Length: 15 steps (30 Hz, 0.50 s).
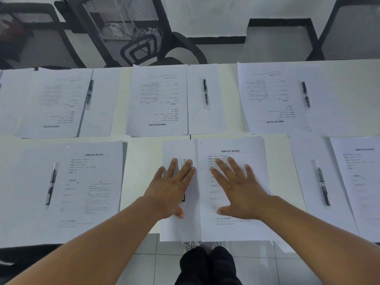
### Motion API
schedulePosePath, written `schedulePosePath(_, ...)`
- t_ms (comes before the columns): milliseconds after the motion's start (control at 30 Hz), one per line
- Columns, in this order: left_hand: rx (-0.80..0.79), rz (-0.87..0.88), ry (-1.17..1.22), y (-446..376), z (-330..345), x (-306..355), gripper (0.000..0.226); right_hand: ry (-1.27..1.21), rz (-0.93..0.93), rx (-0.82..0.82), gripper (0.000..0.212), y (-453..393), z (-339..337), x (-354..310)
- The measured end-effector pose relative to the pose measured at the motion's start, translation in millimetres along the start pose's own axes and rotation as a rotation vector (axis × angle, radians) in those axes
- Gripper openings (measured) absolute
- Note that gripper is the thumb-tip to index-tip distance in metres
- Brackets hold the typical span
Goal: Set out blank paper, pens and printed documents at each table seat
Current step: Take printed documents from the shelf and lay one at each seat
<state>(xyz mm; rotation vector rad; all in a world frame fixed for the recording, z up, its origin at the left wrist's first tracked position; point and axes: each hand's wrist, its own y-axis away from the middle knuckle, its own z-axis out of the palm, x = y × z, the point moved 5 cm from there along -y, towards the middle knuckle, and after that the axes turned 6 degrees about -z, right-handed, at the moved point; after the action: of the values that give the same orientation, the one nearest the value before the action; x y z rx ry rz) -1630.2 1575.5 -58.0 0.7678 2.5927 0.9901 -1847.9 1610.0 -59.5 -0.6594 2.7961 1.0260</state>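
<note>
Both hands flat on the papers at the near middle seat.
The left hand (171, 185), fingers straight and spread, presses a pen (182, 163) onto the blank sheet (178, 227). Just right of that sheet lies the printed document (232, 229), under the open, gripping-nothing right hand (239, 187). Five more sets lie around on the table (139, 182).

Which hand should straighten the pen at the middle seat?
Probably the left hand: it lies flat right on the pen and the blank sheet. The right hand is pressing the printed document beside it.
</note>
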Motion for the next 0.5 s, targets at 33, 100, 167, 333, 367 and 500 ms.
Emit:
schedulePosePath(33,0.003,0.0,0.001,-0.1,0.2,-0.3,0.143,0.009,0.002,-0.005,0.121,-0.3,-0.1,-0.4)
schedulePosePath(100,0.01,0.001,-0.003,-0.3,1.2,-0.5,0.143,0.021,0.004,-0.012,0.121,-0.5,0.0,-1.3)
schedulePosePath(167,0.012,-0.001,-0.007,-0.6,1.6,-0.4,0.143,0.022,0.008,-0.015,0.121,-0.7,0.4,-1.4)
schedulePosePath(333,0.022,-0.006,-0.024,0.4,-0.2,-0.5,0.142,0.004,0.021,-0.02,0.12,0.7,-1.9,-3.8)
schedulePosePath(367,0.028,-0.007,-0.024,2.3,-1.1,-0.6,0.142,-0.002,0.026,-0.014,0.12,2.2,-2.9,-4.8)
schedulePosePath(500,0.043,-0.015,0.009,9.1,-3.6,-3.8,0.145,-0.006,0.037,-0.001,0.118,6.6,-6.7,-8.9)
